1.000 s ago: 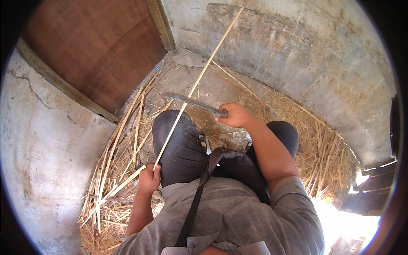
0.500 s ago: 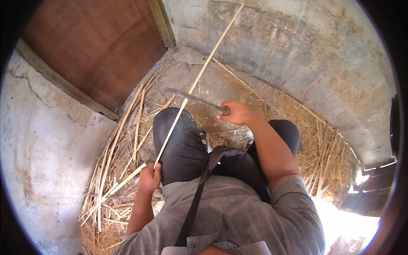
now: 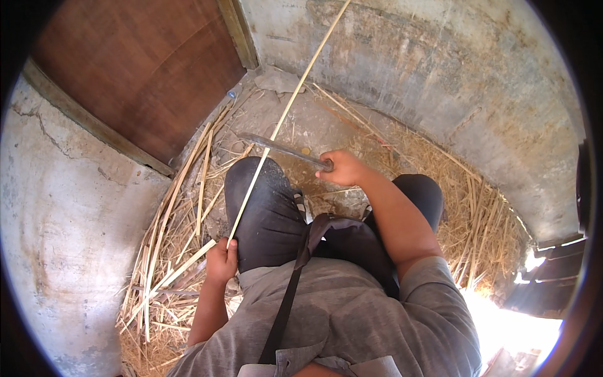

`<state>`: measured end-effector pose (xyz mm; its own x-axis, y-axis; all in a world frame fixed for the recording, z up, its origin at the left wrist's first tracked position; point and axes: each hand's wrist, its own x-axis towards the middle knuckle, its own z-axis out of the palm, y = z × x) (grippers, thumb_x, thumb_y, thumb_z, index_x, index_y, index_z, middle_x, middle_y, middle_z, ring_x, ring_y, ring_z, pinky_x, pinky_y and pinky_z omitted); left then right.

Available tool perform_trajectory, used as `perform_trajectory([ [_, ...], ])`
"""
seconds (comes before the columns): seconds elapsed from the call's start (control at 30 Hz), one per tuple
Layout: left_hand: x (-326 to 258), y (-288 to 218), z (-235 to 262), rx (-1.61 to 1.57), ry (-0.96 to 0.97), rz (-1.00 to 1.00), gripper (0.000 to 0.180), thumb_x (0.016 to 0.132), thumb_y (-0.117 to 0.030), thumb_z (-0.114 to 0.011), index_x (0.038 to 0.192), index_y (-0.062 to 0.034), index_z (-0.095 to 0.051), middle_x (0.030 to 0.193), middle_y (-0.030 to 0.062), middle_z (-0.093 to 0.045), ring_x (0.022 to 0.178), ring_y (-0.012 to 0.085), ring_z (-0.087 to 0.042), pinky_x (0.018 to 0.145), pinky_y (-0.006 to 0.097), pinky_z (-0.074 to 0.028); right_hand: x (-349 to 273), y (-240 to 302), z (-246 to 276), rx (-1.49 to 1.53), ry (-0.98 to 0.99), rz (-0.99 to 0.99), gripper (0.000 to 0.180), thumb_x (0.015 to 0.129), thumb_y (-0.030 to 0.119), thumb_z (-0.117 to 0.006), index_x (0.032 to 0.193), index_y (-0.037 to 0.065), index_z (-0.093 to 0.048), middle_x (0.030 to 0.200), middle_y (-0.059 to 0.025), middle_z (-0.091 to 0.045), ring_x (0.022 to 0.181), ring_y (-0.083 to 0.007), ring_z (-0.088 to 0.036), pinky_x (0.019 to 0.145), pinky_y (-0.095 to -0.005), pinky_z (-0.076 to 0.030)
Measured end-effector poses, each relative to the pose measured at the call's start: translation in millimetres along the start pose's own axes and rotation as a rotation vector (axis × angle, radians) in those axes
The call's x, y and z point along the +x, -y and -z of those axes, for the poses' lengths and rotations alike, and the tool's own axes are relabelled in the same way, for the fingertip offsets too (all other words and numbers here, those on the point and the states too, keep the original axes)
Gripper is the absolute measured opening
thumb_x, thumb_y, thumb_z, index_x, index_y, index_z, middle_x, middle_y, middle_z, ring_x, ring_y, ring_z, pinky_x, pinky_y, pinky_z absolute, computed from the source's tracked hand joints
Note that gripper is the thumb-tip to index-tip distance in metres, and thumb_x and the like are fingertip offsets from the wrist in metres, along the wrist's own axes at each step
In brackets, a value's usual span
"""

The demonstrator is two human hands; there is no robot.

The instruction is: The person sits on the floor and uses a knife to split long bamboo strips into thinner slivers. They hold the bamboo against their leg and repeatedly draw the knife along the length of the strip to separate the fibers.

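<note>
I sit on the ground with knees up in dark trousers. My left hand (image 3: pixel 221 261) is closed around the near end of a long pale reed stalk (image 3: pixel 286 110), beside my left thigh. The stalk runs up and away over my left knee toward the concrete wall. My right hand (image 3: pixel 342 168) grips the handle of a long dull metal blade (image 3: pixel 276 147). The blade lies across the stalk just beyond my left knee, its tip pointing left.
A brown wooden door (image 3: pixel 138 69) stands at the upper left. Curved concrete walls (image 3: pixel 440 69) enclose the spot. Loose cut reeds and straw (image 3: pixel 169 251) pile on the left, and more straw (image 3: pixel 477 226) on the right. A dark strap crosses my grey shirt.
My right hand and the blade have shifted slightly nearer along the stalk. My left hand keeps its hold in the same place.
</note>
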<state>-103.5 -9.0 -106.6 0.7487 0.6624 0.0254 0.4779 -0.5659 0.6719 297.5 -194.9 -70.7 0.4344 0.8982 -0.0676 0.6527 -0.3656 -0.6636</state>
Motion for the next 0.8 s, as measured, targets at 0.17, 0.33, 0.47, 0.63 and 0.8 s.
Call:
perform_trajectory([
  [0.17, 0.5, -0.4, 1.1, 0.024, 0.001, -0.005, 0.047, 0.104, -0.041, -0.054, 0.079, -0.0012, -0.057, 0.063, 0.0226, -0.058, 0.06, 0.0417, -0.06, 0.057, 0.046, -0.045, -2.7, 0.9, 11.4, -0.004, 0.052, -0.033, 0.052, 0.082, 0.042, -0.079, 0.113, 0.001, -0.07, 0.102, -0.0228, -0.071, 0.096, -0.0373, -0.069, 0.086, -0.0426, -0.053],
  [0.33, 0.9, -0.4, -0.9, 0.004, -0.004, -0.012, 0.047, 0.104, -0.041, -0.054, 0.079, -0.0014, -0.056, 0.064, 0.0231, -0.058, 0.06, 0.043, -0.06, 0.057, 0.046, -0.045, -2.1, 1.7, 5.9, 0.015, 0.039, -0.003, 0.052, 0.082, 0.043, -0.078, 0.112, 0.001, -0.07, 0.1, -0.0229, -0.071, 0.095, -0.0382, -0.069, 0.085, -0.0429, -0.054],
  [0.47, 0.5, 2.6, -2.3, 0.008, -0.01, -0.015, 0.047, 0.104, -0.041, -0.054, 0.079, -0.0014, -0.056, 0.064, 0.0228, -0.058, 0.061, 0.0431, -0.06, 0.057, 0.046, -0.045, 0.0, -0.2, 0.9, -0.008, 0.037, -0.029, 0.049, 0.083, 0.041, -0.078, 0.111, 0.001, -0.07, 0.1, -0.0235, -0.071, 0.096, -0.0397, -0.069, 0.086, -0.0435, -0.054],
  [0.63, 0.6, -0.7, -0.8, 0.003, -0.003, -0.001, 0.047, 0.104, -0.042, -0.055, 0.079, -0.0014, -0.056, 0.063, 0.0222, -0.058, 0.06, 0.0417, -0.06, 0.057, 0.045, -0.046, 0.1, -3.8, 2.6, -0.015, 0.018, -0.018, 0.046, 0.082, 0.037, -0.078, 0.109, 0.001, -0.07, 0.1, -0.024, -0.071, 0.097, -0.04, -0.069, 0.086, -0.044, -0.054],
  [0.8, 0.2, -0.1, -1.5, -0.017, -0.009, -0.005, 0.048, 0.104, -0.042, -0.055, 0.079, -0.0012, -0.056, 0.063, 0.0212, -0.058, 0.058, 0.0384, -0.059, 0.057, 0.044, -0.045, 0.6, -6.8, 1.4, -0.024, 0.019, -0.01, 0.045, 0.081, 0.036, -0.078, 0.109, 0.001, -0.07, 0.1, -0.024, -0.071, 0.096, -0.0401, -0.069, 0.086, -0.0443, -0.054],
])
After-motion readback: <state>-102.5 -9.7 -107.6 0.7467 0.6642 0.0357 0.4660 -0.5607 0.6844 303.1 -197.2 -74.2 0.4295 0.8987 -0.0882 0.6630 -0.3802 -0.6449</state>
